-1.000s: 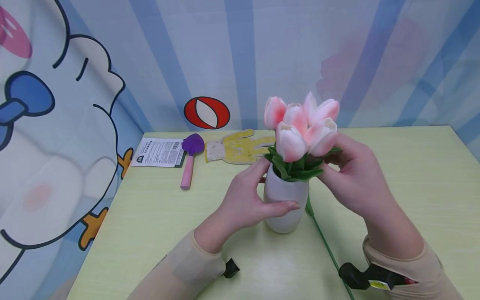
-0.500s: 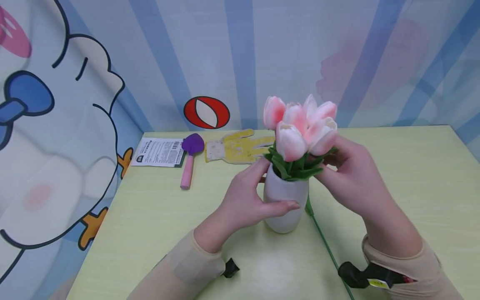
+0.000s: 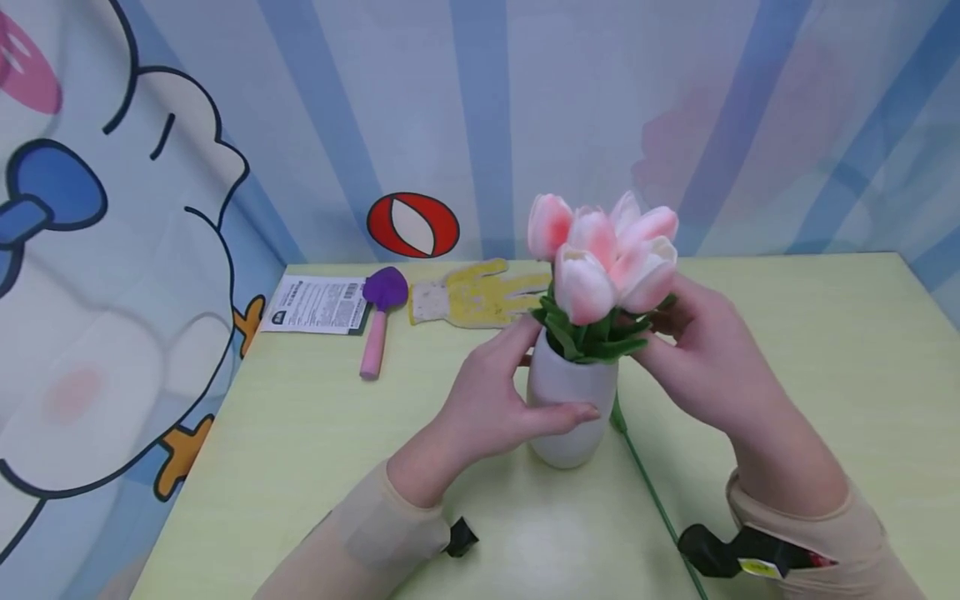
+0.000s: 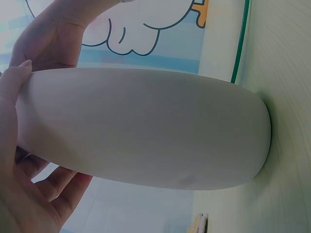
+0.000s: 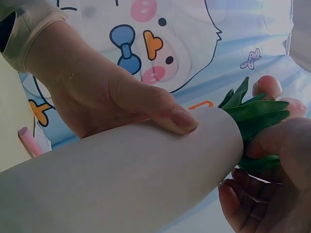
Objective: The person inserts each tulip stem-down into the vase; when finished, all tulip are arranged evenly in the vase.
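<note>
A white vase (image 3: 572, 379) stands upright on the table, holding several pink-and-white artificial tulips (image 3: 585, 287) with green leaves (image 5: 260, 112). My left hand (image 3: 491, 396) grips the vase, its thumb across the front and its fingers around the far side. At the rim's right, my right hand (image 3: 705, 358) pinches a tulip among the leaves; its fingertips are partly hidden behind the blooms and foliage. The left wrist view shows the vase wall (image 4: 146, 128) filling the middle. A green stem (image 3: 651, 483) lies on the table, running from behind the vase toward the near edge.
Farther back on the pale table (image 3: 315, 467) lie a printed packet (image 3: 318, 304), a small purple shovel with a pink handle (image 3: 375, 346) and a yellow-and-white work glove (image 3: 480, 298). A cartoon-printed backdrop (image 3: 480, 125) rises behind and to the left.
The tulips shift very slightly, first down and left, then a touch back right, with the right hand at them. The left hand and vase stay in place.
</note>
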A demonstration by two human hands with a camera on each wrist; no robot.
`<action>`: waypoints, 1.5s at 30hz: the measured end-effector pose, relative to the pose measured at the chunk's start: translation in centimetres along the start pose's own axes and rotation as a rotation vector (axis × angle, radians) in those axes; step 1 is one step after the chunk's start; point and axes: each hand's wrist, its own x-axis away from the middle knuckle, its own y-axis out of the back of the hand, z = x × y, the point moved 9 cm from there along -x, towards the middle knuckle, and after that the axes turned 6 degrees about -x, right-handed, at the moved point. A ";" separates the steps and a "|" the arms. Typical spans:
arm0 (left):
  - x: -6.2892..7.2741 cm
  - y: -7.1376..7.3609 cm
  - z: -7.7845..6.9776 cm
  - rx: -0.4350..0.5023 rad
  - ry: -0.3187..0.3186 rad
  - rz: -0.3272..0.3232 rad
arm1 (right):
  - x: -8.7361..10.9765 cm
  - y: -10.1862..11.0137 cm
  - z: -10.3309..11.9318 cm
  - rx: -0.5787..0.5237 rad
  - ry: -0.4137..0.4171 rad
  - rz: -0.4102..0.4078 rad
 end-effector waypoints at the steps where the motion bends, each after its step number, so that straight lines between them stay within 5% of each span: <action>1: 0.0 0.0 -0.1 0.000 -0.003 -0.003 | 0.0 0.0 0.1 -0.003 0.012 0.009; 14: 0.0 0.0 -0.3 -0.031 -0.001 -0.007 | 1.3 0.2 0.6 0.038 0.061 0.135; 25: -0.1 0.2 -0.1 -0.011 0.028 0.001 | 4.5 0.4 -3.8 0.203 -0.160 0.210; 33: -0.1 0.1 -0.1 -0.027 0.038 0.012 | 8.4 -0.4 -9.0 0.392 -0.383 0.384; 40: -0.1 0.0 -0.1 -0.026 0.050 0.016 | 12.3 -2.0 -12.0 0.614 -0.479 0.516; 45: 0.0 -0.1 0.0 -0.012 0.059 0.017 | 13.9 -2.7 -13.1 0.661 -0.542 0.557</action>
